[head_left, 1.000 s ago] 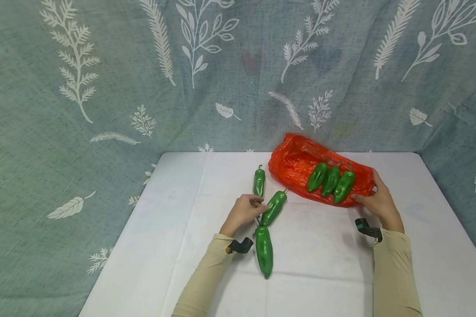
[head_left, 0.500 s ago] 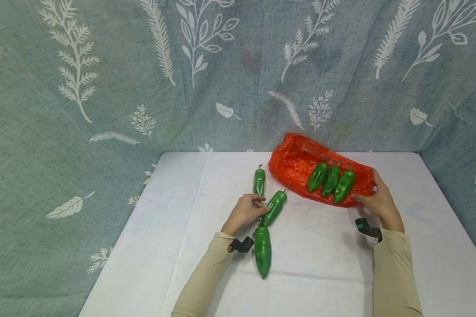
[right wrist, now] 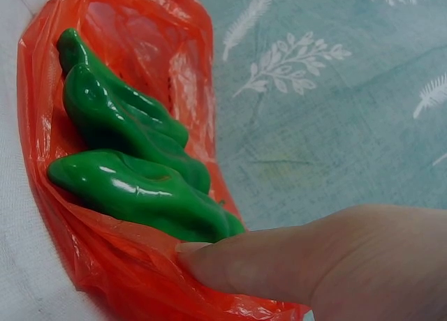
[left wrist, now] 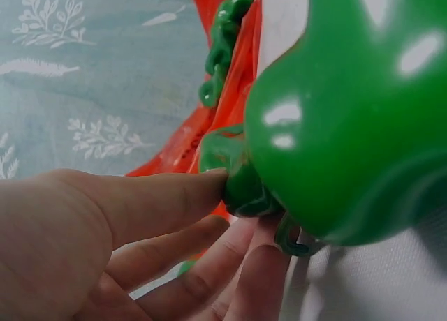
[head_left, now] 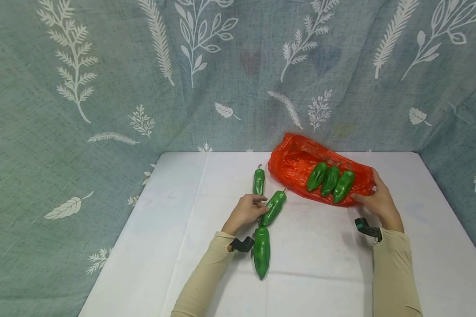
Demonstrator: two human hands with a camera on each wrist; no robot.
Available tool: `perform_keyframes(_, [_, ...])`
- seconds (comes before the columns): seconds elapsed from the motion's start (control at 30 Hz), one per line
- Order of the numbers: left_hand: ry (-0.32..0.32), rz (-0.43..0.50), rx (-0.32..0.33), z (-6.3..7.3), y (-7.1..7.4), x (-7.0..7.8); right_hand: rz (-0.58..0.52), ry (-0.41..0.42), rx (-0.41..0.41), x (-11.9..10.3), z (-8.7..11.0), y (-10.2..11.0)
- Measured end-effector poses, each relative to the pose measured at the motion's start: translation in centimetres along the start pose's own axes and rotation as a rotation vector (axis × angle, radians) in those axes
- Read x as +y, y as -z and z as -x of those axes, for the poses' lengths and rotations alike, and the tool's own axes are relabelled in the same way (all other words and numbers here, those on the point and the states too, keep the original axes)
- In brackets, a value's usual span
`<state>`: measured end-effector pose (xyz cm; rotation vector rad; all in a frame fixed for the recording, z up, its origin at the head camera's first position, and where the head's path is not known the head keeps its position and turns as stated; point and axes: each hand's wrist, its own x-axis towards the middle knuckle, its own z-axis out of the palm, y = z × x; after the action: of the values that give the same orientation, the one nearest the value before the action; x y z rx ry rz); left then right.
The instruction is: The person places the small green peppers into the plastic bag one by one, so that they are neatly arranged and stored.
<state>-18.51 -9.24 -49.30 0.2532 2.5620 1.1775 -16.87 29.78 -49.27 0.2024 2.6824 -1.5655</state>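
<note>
Three green chili peppers lie on the white table left of the red bag. My left hand [head_left: 246, 210] pinches the middle, slanted green chili pepper [head_left: 274, 208], thumb against its side in the left wrist view and fingers curled beneath. Just behind that hand lies the far pepper [head_left: 258, 181]. The near pepper [head_left: 261, 253] points toward me and looms large [left wrist: 349, 118] in the left wrist view. My right hand [head_left: 380, 200] grips the right end of the open red plastic bag [head_left: 289, 169], thumb [right wrist: 244, 265] on its folded edge. Three more green peppers [right wrist: 133, 188] lie side by side in the bag.
A white cloth-covered table [head_left: 313, 259] lies under everything. Behind it hangs a grey-green curtain [head_left: 238, 66] with white leaf prints, close to the bag's back edge. Each wrist wears a small black camera [head_left: 242, 244].
The near pepper has swung slightly, its lower tip shifting left until it lies almost straight toward me. Both hands stay nearly still, and the bag has not moved.
</note>
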Motion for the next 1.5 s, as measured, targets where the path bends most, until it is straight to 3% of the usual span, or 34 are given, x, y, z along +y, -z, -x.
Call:
perform_keyframes(0.37, [-0.015, -0.036, -0.018, 0.0, 0.2, -0.1, -0.007, -0.003, -0.006, -0.1, 0.1, 0.1])
perform_keyframes(0.73, [-0.043, -0.014, -0.012, -0.1, 0.8, -0.2, 0.007, 0.011, 0.001, -0.1, 0.1, 0.0])
perform_keyframes(1.5, [-0.020, 0.033, -0.021, 0.1, 1.8, 0.3, 0.020, -0.001, -0.001, -0.2, 0.1, 0.1])
